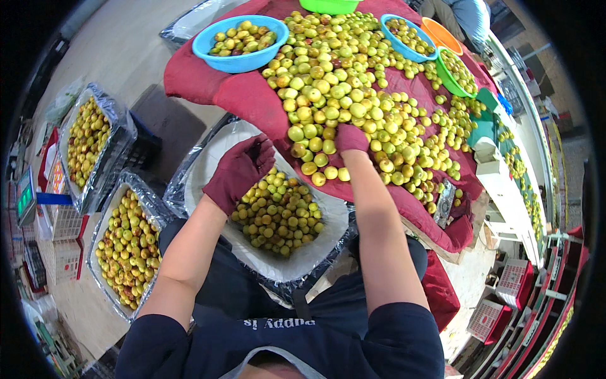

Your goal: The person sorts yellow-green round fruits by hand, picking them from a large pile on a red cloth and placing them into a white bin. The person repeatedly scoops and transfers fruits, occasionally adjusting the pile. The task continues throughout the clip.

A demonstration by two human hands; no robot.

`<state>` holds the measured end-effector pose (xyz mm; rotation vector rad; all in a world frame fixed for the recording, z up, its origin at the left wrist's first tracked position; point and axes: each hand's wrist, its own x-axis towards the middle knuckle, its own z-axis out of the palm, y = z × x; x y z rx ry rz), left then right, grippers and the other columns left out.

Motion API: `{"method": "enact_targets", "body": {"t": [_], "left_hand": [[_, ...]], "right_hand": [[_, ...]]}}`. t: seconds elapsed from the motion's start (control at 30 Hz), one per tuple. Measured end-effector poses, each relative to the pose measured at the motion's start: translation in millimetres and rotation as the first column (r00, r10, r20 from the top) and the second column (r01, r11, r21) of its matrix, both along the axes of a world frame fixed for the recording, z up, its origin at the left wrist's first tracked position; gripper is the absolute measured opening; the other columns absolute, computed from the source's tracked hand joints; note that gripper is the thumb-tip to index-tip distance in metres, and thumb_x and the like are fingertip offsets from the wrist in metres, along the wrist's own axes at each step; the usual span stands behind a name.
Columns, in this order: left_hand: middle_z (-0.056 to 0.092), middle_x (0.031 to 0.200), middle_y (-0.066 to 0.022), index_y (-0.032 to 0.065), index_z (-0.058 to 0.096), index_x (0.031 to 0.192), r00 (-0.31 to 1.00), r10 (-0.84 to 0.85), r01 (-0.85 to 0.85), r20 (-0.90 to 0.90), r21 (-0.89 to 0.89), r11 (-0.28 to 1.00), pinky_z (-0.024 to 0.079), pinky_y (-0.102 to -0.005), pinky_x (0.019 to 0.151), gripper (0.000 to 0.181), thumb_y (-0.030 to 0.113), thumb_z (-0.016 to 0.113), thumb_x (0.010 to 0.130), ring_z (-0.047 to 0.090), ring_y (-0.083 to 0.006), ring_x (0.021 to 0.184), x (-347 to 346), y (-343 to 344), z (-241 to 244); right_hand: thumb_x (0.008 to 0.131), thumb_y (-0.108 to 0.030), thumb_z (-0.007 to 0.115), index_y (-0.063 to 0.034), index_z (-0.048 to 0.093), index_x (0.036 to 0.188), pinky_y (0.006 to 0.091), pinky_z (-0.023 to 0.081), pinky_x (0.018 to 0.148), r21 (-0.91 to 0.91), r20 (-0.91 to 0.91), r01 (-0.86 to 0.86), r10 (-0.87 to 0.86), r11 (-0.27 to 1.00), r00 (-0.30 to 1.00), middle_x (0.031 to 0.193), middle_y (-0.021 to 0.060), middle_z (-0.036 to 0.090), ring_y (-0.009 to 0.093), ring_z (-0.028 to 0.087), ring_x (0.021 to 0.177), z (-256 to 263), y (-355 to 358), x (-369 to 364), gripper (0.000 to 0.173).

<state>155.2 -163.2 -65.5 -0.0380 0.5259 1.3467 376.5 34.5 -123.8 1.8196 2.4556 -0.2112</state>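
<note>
A loose pile of yellow-green, partly reddish round jujubes (331, 80) covers the dark red cloth (251, 102) of the raised table. My right hand (351, 138), in a maroon glove, reaches into the near side of this pile; its fingers are hidden among the fruit. My left hand (244, 168), gloved alike, hangs over the left side of a lined crate (293, 265) between my knees. Its fingers are curled, and no fruit shows in them, though the palm is partly hidden. More jujubes (279, 215) lie inside this crate, below the left hand.
Blue baskets (236, 64) (395, 45), a green basket (447, 76) and an orange one (440, 35) stand on the table. Lined crates of jujubes (87, 142) (128, 246) are at my left, beside a digital display (24, 196). A metal object (444, 203) lies near the cloth's right edge.
</note>
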Motion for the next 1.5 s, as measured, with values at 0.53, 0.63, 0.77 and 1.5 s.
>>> {"method": "enact_targets", "body": {"t": [0.53,0.63,0.77,1.5], "left_hand": [[0.05,0.118,-0.0026,0.0134,0.041,0.129,0.912,-0.209,0.174,-0.354,-0.129,0.976,0.045,-0.0368,0.086,0.045,0.023,0.056,0.087,0.05,-0.0188,0.103,49.7,2.2,-35.6],[0.05,0.116,-0.0009,0.0153,0.042,0.128,0.883,-0.224,0.188,-0.413,-0.127,0.974,0.046,-0.0352,0.083,0.043,0.024,0.056,0.088,0.05,-0.0172,0.1,52.1,-0.5,-31.9],[0.05,0.114,0.0007,0.0182,0.044,0.127,0.899,-0.285,0.272,-0.331,-0.087,0.958,0.046,-0.0338,0.084,0.043,0.029,0.056,0.088,0.05,-0.0156,0.1,41.4,0.5,-44.4],[0.054,0.113,-0.0024,0.0133,0.044,0.127,0.882,-0.325,0.306,-0.34,-0.111,0.946,0.045,-0.0364,0.088,0.04,0.021,0.052,0.089,0.054,-0.0204,0.106,38.1,3.0,-32.8]], "right_hand": [[0.084,-0.027,0.061,0.001,0.062,0.101,0.0289,0.047,0.072,-0.023,-0.41,0.723,-0.666,0.69,0.623,0.079,0.0085,0.064,0.016,0.058,0.075,51.3,-248.0,431.5,0.033],[0.081,-0.028,0.063,0.0029,0.062,0.1,0.0312,0.044,0.084,0.298,-0.048,0.375,-0.379,0.878,0.924,0.092,0.015,0.064,0.023,0.059,0.09,35.7,-246.8,442.2,0.037],[0.086,-0.006,0.053,0.0,0.055,0.117,0.0333,0.04,0.094,0.137,-0.7,0.33,-0.144,0.934,0.7,0.117,0.0152,0.055,0.025,0.051,0.112,67.3,-116.5,293.8,0.031],[0.062,-0.015,0.066,-0.0022,0.06,0.082,0.0357,0.048,0.068,-0.031,-0.176,0.022,-0.027,0.999,0.984,0.073,0.0148,0.061,0.026,0.06,0.071,32.1,22.7,181.1,0.025]]}}
